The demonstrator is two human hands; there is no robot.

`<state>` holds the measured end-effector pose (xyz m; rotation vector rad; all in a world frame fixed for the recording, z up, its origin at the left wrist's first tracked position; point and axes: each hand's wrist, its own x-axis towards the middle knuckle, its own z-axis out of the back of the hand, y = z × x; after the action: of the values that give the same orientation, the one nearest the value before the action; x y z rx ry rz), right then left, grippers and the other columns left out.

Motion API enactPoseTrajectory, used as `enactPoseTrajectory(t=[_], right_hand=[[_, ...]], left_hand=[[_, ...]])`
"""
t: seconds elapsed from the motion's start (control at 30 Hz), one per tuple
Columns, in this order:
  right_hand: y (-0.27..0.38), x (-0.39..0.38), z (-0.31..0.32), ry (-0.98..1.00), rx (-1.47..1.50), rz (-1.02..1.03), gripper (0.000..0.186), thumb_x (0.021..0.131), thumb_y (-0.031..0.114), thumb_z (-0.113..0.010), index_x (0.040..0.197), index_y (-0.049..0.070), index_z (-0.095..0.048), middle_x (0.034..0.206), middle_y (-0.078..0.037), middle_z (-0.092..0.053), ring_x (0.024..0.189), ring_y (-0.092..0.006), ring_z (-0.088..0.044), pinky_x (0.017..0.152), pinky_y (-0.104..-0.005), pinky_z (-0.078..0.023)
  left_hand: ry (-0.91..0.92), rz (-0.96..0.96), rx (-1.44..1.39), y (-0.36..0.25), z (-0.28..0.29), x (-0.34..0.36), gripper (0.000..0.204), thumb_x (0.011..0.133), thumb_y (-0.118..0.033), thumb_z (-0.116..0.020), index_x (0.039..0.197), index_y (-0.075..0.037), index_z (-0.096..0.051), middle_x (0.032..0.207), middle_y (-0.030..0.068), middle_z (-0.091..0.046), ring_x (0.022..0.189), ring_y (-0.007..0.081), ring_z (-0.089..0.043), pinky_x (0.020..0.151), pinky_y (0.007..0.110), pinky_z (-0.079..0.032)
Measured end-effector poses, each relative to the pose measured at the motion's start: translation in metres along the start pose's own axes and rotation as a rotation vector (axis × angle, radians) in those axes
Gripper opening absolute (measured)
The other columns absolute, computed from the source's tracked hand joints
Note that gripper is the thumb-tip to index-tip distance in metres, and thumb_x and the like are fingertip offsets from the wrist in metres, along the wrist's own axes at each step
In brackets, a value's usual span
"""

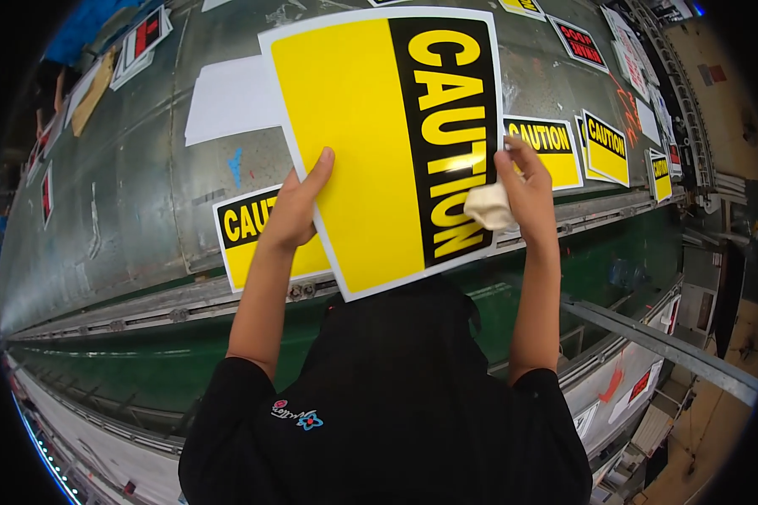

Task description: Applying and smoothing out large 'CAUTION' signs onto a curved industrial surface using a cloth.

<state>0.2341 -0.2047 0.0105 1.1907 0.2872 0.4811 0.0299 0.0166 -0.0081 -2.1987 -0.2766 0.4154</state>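
A large yellow sign sheet (354, 151) with a black lettered band and white border is held up in front of me, tilted and turned sideways. My left hand (295, 206) grips its left edge, thumb on the front face and fingers behind. At the opposite edge, my right hand (532, 194) has its fingers bent around the border. A crumpled cream cloth (487, 207) sits in that hand, against the lettered band. Partly covered by the held sheet and my left arm, another yellow and black sign (237, 248) lies at the table's near edge.
Several smaller yellow and black signs (606, 147) lie to the right on the grey metal table (135, 219). Blank white sheets (232, 97) rest behind my left hand. Black and red signs (578, 42) lie farther back. A metal rail (177, 313) runs along the near edge.
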Motion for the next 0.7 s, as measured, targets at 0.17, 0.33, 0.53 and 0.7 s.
enactPoseTrajectory(t=[0.17, 0.33, 0.53, 0.7], right_hand=[[0.029, 0.002, -0.032, -0.337, -0.063, 0.313, 0.025, 0.088, 0.011, -0.059, 0.110, 0.001, -0.057, 0.100, -0.010, -0.057, 0.096, -0.0199, -0.053, 0.086, -0.0312, -0.041], [0.015, -0.046, -0.088, 0.051, -0.380, 0.734, 0.043, 0.077, -0.002, -0.063, 0.120, 0.002, -0.057, 0.121, -0.015, -0.056, 0.105, -0.0319, -0.055, 0.089, -0.0374, -0.042], [0.012, -0.094, -0.090, 0.310, -0.214, 0.849, 0.046, 0.070, -0.006, -0.066, 0.114, 0.002, -0.061, 0.112, -0.012, -0.060, 0.097, -0.0302, -0.058, 0.082, -0.0351, -0.047], [0.020, -0.058, -0.085, -0.036, -0.268, 0.691, 0.044, 0.066, -0.008, -0.067, 0.108, 0.004, -0.064, 0.109, -0.014, -0.062, 0.094, -0.0288, -0.061, 0.080, -0.0349, -0.048]], left_hand=[[-0.202, -0.054, -0.271, 0.021, -0.022, 0.004, 0.047, 0.097, -0.033, -0.044, 0.131, -0.001, -0.039, 0.126, 0.0127, -0.050, 0.115, 0.0251, -0.051, 0.094, 0.038, -0.044], [-0.136, -0.233, -0.520, 0.021, -0.030, 0.005, 0.051, 0.098, -0.040, -0.036, 0.132, -0.002, -0.037, 0.130, 0.0138, -0.047, 0.120, 0.0278, -0.046, 0.101, 0.042, -0.037], [-0.204, -0.284, -0.576, 0.024, -0.031, 0.001, 0.054, 0.098, -0.043, -0.034, 0.133, -0.002, -0.036, 0.130, 0.0136, -0.047, 0.121, 0.0282, -0.045, 0.103, 0.041, -0.034], [-0.169, -0.307, -0.630, 0.024, -0.049, -0.009, 0.049, 0.099, -0.041, -0.034, 0.131, -0.004, -0.039, 0.129, 0.0120, -0.048, 0.120, 0.0270, -0.045, 0.103, 0.041, -0.034]])
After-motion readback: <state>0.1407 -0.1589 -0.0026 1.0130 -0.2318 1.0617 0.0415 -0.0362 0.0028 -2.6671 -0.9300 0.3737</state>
